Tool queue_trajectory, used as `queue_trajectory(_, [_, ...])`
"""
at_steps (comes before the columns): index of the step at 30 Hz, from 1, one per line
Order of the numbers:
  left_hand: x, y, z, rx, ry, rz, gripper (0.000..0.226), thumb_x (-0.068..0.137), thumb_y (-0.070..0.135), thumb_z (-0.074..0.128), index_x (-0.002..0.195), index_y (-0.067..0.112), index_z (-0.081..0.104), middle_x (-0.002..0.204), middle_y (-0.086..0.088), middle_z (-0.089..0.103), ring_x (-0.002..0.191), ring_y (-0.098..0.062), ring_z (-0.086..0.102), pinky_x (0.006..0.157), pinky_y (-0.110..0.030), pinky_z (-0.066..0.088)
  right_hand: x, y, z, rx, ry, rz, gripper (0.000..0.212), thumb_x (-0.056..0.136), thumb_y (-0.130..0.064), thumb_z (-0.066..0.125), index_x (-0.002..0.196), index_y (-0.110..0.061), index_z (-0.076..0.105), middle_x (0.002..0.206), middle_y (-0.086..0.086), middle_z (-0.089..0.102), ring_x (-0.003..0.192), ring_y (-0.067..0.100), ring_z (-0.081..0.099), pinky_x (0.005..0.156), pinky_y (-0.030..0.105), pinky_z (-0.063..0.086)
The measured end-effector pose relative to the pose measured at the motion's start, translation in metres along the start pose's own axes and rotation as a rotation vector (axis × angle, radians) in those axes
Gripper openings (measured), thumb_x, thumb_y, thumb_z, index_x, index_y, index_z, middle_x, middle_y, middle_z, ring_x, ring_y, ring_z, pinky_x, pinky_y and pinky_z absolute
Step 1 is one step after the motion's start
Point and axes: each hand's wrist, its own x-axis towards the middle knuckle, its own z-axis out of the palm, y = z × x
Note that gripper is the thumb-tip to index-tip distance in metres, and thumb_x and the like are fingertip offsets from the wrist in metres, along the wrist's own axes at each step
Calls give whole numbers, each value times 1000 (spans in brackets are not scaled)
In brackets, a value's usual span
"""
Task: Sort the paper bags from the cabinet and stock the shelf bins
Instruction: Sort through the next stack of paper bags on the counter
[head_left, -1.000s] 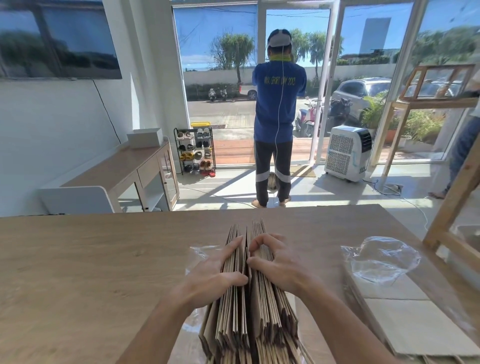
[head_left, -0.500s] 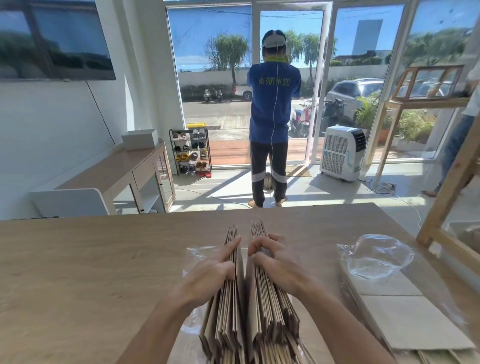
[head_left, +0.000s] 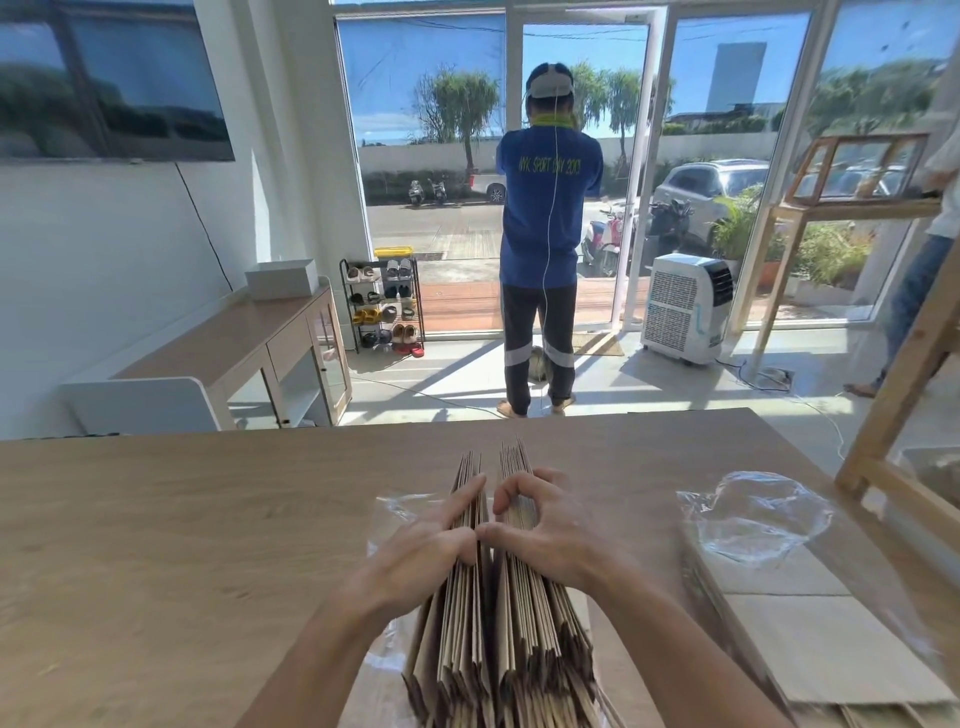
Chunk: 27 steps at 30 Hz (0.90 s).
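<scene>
Thumbs now meet at the split; my L hand (head_left: 431, 540) & R hand (head_left: 550, 530) each grip half the paper bags (head_left: 498, 649): prob. stiff, heavy together, slippy, so clamp both sides.

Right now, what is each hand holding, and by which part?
The stack of paper bags, standing on edge. The left hand grips the left half's top edges, the right hand the right half's.
</scene>
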Motion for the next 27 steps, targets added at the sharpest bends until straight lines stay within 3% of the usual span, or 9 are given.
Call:
queue_trajectory(4, [0, -3, -1, -18, 7, 10, 75, 84, 15, 49, 148, 45, 26, 157, 14, 25, 138, -3, 21, 112, -27, 18, 0, 1, 0, 34, -1, -7, 14, 78, -28, 67, 82, -37, 56, 124, -9, 40, 104, 5, 41, 82, 19, 32])
queue_trajectory(9, [1, -5, -3, -38, 15, -4, 81, 71, 26, 50, 147, 47, 29, 155, 17, 26, 133, 1, 21, 107, -25, 20, -2, 4, 1, 99, -9, -12, 23, 79, -24, 63, 89, -44, 58, 125, -12, 42, 115, 5, 41, 93, 23, 30])
queue_trajectory(13, [1, -5, -3, -40, 17, -7, 84, 66, 29, 49, 145, 48, 29, 156, 16, 26, 136, -1, 22, 115, -29, 19, -3, 3, 0, 140, -36, -18, 27, 84, -19, 60, 92, -44, 64, 120, -19, 39, 107, -10, 41, 84, 5, 30])
queue_trajectory(18, [-1, -4, -3, -10, 18, 1, 85, 66, 31, 51, 146, 49, 27, 156, 15, 25, 134, 0, 21, 114, -30, 20, -3, 2, 0, 124, -40, 15, 14, 86, -26, 62, 83, -40, 61, 128, -10, 34, 114, 3, 34, 94, 19, 22])
queue_trajectory(22, [-1, -6, -5, 20, 21, 11, 77, 80, 28, 58, 145, 53, 25, 158, 13, 23, 142, -7, 20, 117, -35, 20, -3, -2, 1, 80, -38, 17, 10, 81, -40, 68, 83, -39, 58, 126, -11, 35, 108, 5, 41, 88, 21, 30])
queue_trajectory(24, [-2, -7, -5, 44, 21, 16, 76, 86, 24, 61, 146, 53, 24, 157, 12, 25, 138, -5, 22, 114, -31, 22, -2, -4, 1, 74, -35, 18, 14, 80, -41, 70, 83, -37, 57, 122, -10, 36, 104, 4, 42, 81, 19, 32])
queue_trajectory(27, [-3, -5, -5, 92, 12, 33, 80, 85, 22, 64, 148, 50, 22, 155, 11, 26, 126, 0, 24, 104, -22, 23, -1, -7, 1, 56, -40, 30, 17, 80, -39, 72, 86, -32, 57, 120, -9, 34, 103, 7, 39, 85, 18, 26])
